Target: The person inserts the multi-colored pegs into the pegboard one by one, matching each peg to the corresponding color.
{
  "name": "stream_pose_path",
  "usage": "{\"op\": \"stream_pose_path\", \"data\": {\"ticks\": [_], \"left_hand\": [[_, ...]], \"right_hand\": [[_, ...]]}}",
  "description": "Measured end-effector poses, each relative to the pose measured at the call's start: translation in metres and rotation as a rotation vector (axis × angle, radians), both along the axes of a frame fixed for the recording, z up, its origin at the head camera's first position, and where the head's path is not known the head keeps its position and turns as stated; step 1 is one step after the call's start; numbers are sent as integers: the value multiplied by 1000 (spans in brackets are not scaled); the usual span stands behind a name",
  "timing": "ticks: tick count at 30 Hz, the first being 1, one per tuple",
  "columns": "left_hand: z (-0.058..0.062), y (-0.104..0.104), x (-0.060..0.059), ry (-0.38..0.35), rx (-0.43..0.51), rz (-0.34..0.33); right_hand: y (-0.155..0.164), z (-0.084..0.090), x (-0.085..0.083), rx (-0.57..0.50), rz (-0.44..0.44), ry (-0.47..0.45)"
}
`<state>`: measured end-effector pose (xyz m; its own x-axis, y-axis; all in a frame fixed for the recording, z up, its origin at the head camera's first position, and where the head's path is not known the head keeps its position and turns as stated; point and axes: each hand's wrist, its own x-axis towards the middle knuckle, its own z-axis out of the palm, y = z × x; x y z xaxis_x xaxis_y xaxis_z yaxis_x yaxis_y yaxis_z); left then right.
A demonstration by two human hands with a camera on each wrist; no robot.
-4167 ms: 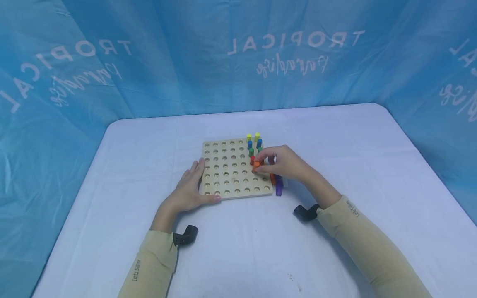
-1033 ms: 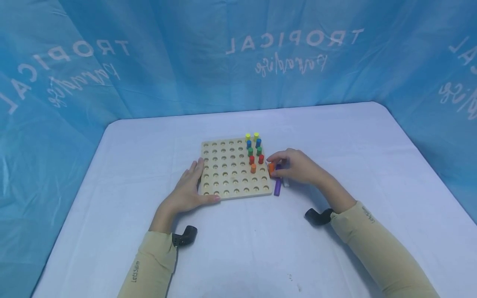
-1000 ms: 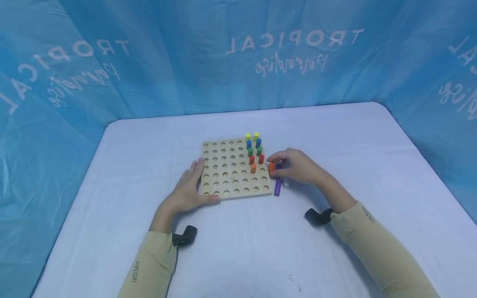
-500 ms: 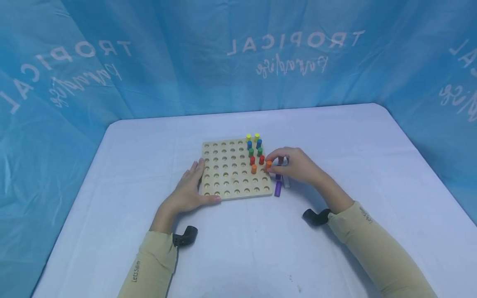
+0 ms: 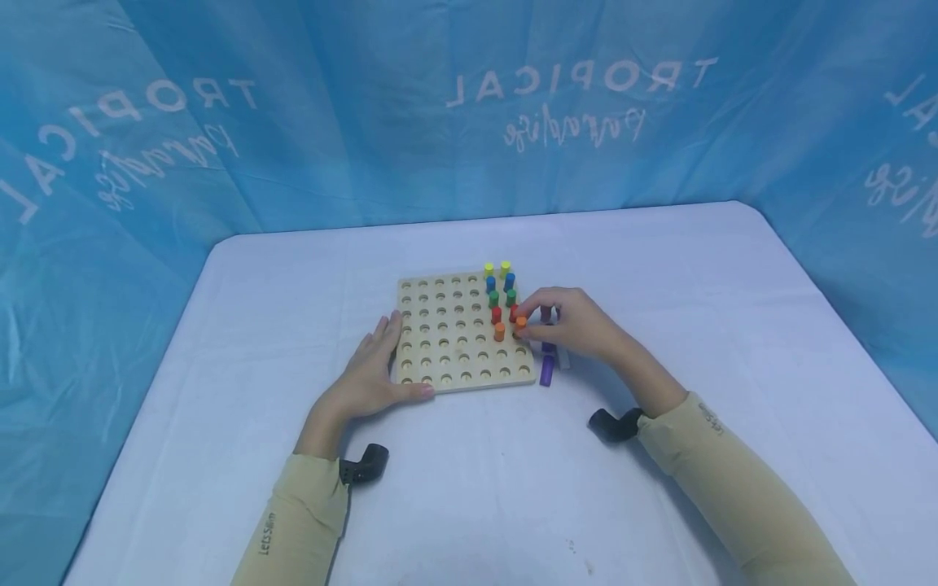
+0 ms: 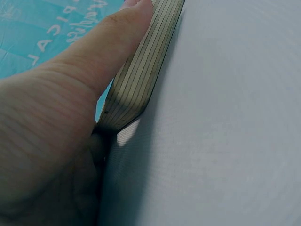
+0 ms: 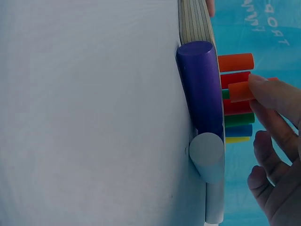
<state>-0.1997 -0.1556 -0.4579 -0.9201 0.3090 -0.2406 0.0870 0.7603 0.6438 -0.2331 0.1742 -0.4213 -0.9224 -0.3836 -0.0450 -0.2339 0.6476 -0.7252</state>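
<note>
My right hand (image 5: 574,321) pinches an orange peg (image 5: 521,324) between thumb and index finger, upright over the right column of a square wooden pegboard (image 5: 436,353). In the right wrist view a small gap shows between the held peg's lower end and the board. Another orange peg (image 5: 499,332) stands in the hole column beside it. Behind are pairs of red (image 5: 496,314), green (image 5: 494,299), blue (image 5: 491,285) and yellow pegs (image 5: 488,269). My left hand (image 5: 368,373) rests at the board's near left corner, its thumb along the front edge and its fingers along the left side.
Purple pegs (image 5: 547,371) and whitish pegs (image 7: 207,155) lie on the white-covered table (image 5: 469,480) against the board's right side, partly under my right hand. A blue printed curtain (image 5: 410,114) hangs behind and at both sides.
An orange peg now stands in the board where my right hand held it earlier. The right hand then picked up a second orange peg from beside the board and brought it left. The left hand stays still.
</note>
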Motion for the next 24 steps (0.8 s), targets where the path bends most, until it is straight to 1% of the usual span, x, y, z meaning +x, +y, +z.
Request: {"op": "stream_pose_path", "data": {"ticks": [8,15,24], "left_hand": [[1,0,1,-10,0,4],[0,0,1,-15,-3,9],[0,0,0,-8,3,-3]], "right_hand": [[-1,-4,-2,-4,11,-8],[-1,-6,-2,10,13,4],[-2,-5,0,2,21,-44]]}}
